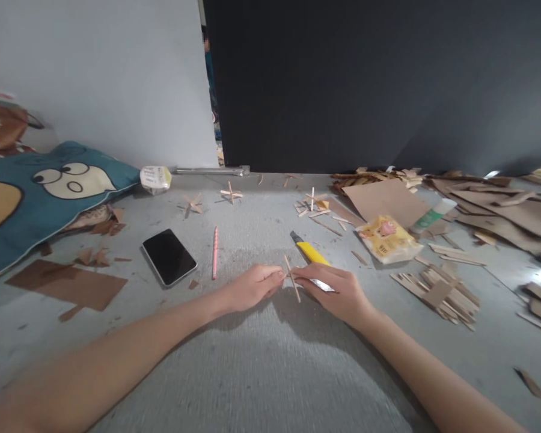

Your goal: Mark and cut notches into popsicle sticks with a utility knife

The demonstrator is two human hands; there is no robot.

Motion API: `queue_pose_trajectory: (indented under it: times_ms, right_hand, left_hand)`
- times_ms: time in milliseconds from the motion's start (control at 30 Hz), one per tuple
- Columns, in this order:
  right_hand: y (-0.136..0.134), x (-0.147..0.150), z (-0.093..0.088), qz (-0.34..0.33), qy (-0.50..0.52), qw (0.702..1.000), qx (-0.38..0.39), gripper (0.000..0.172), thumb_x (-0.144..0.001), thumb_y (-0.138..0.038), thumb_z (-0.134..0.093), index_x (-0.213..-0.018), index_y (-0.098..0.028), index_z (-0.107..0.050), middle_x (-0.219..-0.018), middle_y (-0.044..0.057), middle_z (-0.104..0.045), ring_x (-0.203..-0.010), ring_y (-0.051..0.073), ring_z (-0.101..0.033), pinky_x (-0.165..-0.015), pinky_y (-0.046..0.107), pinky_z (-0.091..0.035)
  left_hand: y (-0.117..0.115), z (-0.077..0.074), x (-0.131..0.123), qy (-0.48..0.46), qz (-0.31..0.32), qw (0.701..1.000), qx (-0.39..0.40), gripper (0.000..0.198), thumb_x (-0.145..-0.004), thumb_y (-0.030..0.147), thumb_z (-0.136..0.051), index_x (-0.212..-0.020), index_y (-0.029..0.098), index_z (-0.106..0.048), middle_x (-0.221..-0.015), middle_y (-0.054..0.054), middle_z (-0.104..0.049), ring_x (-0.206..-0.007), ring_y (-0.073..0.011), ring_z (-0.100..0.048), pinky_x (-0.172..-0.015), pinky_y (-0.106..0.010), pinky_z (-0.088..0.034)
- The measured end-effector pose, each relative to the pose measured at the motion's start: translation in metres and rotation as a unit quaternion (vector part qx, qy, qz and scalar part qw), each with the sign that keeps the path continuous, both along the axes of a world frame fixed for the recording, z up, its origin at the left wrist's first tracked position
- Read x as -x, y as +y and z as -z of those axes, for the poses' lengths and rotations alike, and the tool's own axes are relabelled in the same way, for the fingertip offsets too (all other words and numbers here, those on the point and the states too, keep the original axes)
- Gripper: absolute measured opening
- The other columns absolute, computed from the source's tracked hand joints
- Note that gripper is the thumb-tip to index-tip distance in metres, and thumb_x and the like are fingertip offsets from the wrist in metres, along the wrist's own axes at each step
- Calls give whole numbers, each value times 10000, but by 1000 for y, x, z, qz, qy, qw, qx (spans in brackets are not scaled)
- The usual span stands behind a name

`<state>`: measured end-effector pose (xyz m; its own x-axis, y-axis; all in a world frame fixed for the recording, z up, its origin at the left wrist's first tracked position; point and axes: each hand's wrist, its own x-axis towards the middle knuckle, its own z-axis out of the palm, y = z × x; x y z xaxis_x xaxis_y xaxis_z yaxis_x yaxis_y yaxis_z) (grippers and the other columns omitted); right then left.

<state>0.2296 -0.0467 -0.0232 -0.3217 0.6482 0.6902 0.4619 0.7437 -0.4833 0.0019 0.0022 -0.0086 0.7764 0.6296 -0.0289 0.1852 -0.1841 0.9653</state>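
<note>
My left hand [255,286] and my right hand [338,291] meet just above the grey floor, fingers pinched together. Between them they hold a small cross of thin cardboard strips [292,279], one strip slanting down to the right. A yellow utility knife [311,254] lies on the floor just behind my right hand, its blade end hidden under the fingers. A pink pencil [214,252] lies to the left of my left hand.
A black phone [169,257] lies left of the pencil. Finished strip crosses [231,193] sit further back. A heap of cut strips [442,293], a yellow packet [389,239], a glue tube [433,216] and cardboard sheets [505,210] lie right. A blue cushion [40,192] fills the left.
</note>
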Motion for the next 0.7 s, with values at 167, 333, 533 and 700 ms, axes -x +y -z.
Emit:
queue_pose_trajectory:
  times_ms: [167, 333, 533, 700]
  right_hand:
    - [0, 3, 4, -1, 21, 1000, -19, 227, -960, -141, -696, -1139, -268, -752, -994, 36, -807, -845, 181, -772, -778, 320, -646]
    - [-1, 6, 3, 5, 31, 999, -3, 203, -959, -145, -699, -1110, -267, -757, -967, 26, -806, -821, 173, -766, -762, 313, -641]
    - [-1, 6, 2, -16, 34, 999, 10, 209, -976, -152, -673, -1126, -267, -763, -955, 26, -807, -813, 168, -767, -748, 302, -640]
    - [-2, 5, 4, -12, 29, 999, 18, 217, -971, -158, -681, -1136, -276, -759, -972, 15, -811, -827, 164, -772, -759, 293, -640]
  left_hand:
    - [-2, -3, 0, 26, -4, 999, -22, 488, -1041, 590, -371, -726, 218, -383, -640, 54, -388, -565, -110, -338, -557, -277, -269]
    - [-2, -5, -1, 17, 6, 1000, -25, 514, -1027, 625, -363, -712, 219, -385, -637, 53, -387, -570, -114, -341, -565, -280, -273]
    - [-1, -8, 1, 16, 31, 999, -17, 544, -1010, 662, -373, -693, 220, -367, -623, 56, -365, -567, -111, -321, -569, -277, -266]
    - [-2, -7, 1, 13, 26, 999, -16, 532, -1017, 653, -376, -710, 219, -391, -626, 53, -375, -563, -113, -327, -560, -279, -263]
